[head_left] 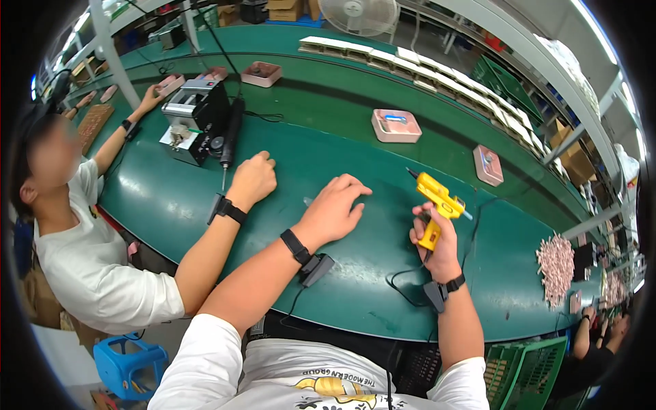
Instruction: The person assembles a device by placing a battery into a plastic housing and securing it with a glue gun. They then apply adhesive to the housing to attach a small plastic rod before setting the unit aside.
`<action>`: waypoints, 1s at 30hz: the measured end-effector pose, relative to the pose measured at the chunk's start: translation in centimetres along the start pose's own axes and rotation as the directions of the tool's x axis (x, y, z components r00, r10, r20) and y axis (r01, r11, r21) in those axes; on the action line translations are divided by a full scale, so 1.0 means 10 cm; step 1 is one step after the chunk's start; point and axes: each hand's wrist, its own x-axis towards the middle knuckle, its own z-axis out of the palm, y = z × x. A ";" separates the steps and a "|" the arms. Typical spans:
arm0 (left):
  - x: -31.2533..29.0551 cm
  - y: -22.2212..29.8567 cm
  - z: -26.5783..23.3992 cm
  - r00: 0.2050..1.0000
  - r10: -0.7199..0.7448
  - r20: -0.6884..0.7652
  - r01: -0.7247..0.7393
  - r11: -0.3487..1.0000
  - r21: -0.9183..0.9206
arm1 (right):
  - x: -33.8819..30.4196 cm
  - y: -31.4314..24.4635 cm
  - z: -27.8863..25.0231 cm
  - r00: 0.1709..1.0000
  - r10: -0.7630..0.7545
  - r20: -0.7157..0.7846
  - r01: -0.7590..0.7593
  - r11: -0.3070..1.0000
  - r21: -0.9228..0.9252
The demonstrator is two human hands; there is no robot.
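My right hand (pixel 436 236) is wrapped round the handle of a yellow hot glue gun (pixel 437 198). Its dark nozzle points up and to the left, and a pale blue glue stick (pixel 467 214) sticks out at the back. A dark cord trails from the handle over the green worktop. My left hand (pixel 330 210) hovers low over or rests on the worktop, fingers apart, with nothing visible in it. Beyond the hands, a pink tray (pixel 387 137) holds a small blue and white item. A second pink tray (pixel 488 174) stands farther right.
At my left, a co-worker's hand (pixel 254 179) is close by, near a hanging electric screwdriver (pixel 232 133) and a black machine (pixel 198 113). A heap of small pink parts (pixel 555 266) lies at the right. White pieces (pixel 417 65) line the far side. A blue stool (pixel 130 365) stands below left.
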 end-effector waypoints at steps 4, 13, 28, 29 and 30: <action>0.12 0.19 -0.23 0.983 -0.184 0.024 0.185 0.970 -0.160 | -0.07 0.07 -0.12 0.999 -0.021 0.032 0.019 0.999 0.042; 0.10 0.22 -0.02 0.989 -0.146 0.033 0.148 0.928 -0.343 | -0.04 0.09 -0.17 0.999 -0.032 -0.005 0.032 0.990 0.139; 0.03 0.18 -0.02 0.983 -0.154 0.104 0.178 0.941 -0.289 | -0.11 0.11 -0.13 1.000 -0.019 -0.008 0.020 0.993 0.115; 0.03 0.18 -0.01 0.978 -0.172 0.119 0.200 0.937 -0.285 | -0.13 0.12 -0.13 1.000 -0.020 -0.012 0.021 0.993 0.118; 0.04 0.18 -0.01 0.978 -0.173 0.114 0.199 0.938 -0.284 | -0.13 0.12 -0.13 1.000 -0.020 -0.017 0.021 0.992 0.122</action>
